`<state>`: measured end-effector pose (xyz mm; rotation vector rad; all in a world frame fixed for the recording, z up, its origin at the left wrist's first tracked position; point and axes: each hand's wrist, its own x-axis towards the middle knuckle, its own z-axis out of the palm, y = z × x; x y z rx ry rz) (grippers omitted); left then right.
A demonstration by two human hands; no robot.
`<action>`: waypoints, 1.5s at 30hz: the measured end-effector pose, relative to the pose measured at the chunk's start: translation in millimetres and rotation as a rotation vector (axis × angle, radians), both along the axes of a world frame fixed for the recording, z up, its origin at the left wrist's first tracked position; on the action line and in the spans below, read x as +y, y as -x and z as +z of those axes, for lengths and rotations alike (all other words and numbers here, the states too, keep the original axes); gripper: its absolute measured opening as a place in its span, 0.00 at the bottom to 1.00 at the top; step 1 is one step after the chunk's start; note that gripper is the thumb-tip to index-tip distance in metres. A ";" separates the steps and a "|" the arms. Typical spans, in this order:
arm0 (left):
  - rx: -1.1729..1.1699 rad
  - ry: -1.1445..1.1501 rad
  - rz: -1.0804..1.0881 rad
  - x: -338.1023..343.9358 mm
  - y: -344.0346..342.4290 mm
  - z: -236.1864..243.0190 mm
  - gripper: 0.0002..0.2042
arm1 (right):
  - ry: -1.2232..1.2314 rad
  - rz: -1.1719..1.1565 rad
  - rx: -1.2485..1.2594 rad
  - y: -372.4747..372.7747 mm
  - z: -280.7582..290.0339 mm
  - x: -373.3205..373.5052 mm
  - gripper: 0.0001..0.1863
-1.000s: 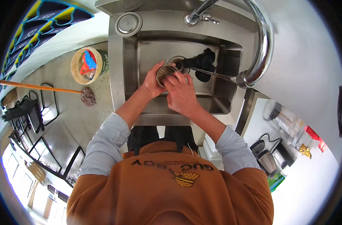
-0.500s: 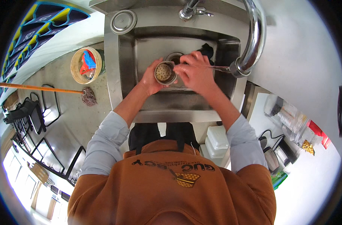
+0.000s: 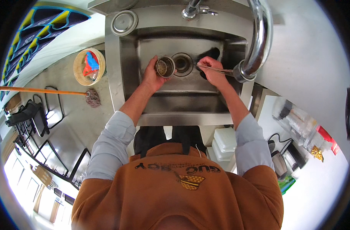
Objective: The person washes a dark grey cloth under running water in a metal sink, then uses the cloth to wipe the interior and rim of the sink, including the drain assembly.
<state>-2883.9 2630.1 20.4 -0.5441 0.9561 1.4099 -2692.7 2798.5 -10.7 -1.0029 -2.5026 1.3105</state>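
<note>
My left hand (image 3: 152, 76) is wrapped round a metal strainer basket (image 3: 165, 67), a small cup with holes in its bottom, tilted so that its inside shows. Just right of it lies the round sink drain (image 3: 182, 64), its dark hole uncovered. My right hand (image 3: 213, 72) is over the right part of the steel sink (image 3: 156, 46), fingers pressed together; whether they pinch something small is hidden. A thin stream of water (image 3: 221, 70) runs from the tap (image 3: 242, 71) over that hand. Behind it is a black shape (image 3: 211, 53) that I cannot make out.
A round metal lid (image 3: 124, 23) rests on the sink's far left corner. The tap's curved pipe (image 3: 264, 34) arches over the right side. On the floor at left are a bucket (image 3: 78, 78) and a mop (image 3: 92, 98). Jars (image 3: 311, 138) lie at the right.
My right hand has moved right, away from the strainer basket, and its fingers have left the rim. The basket has shifted slightly up and left, and the drain shows in full.
</note>
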 end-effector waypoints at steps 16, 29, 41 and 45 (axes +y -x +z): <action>0.098 -0.032 -0.154 11.1 -16.1 -3.0 0.19 | 0.311 0.354 0.021 42.4 71.4 -89.7 0.39; 0.017 0.012 -0.101 12.4 -21.0 16.9 0.22 | -0.051 0.420 -0.357 43.1 105.8 -86.9 0.38; -0.049 -0.013 -0.162 14.3 -22.5 22.7 0.21 | -0.194 0.529 -0.350 40.8 98.4 -72.9 0.31; -0.015 -0.056 -0.144 16.8 -16.4 7.6 0.21 | 0.033 0.333 -0.274 49.4 94.2 -82.0 0.31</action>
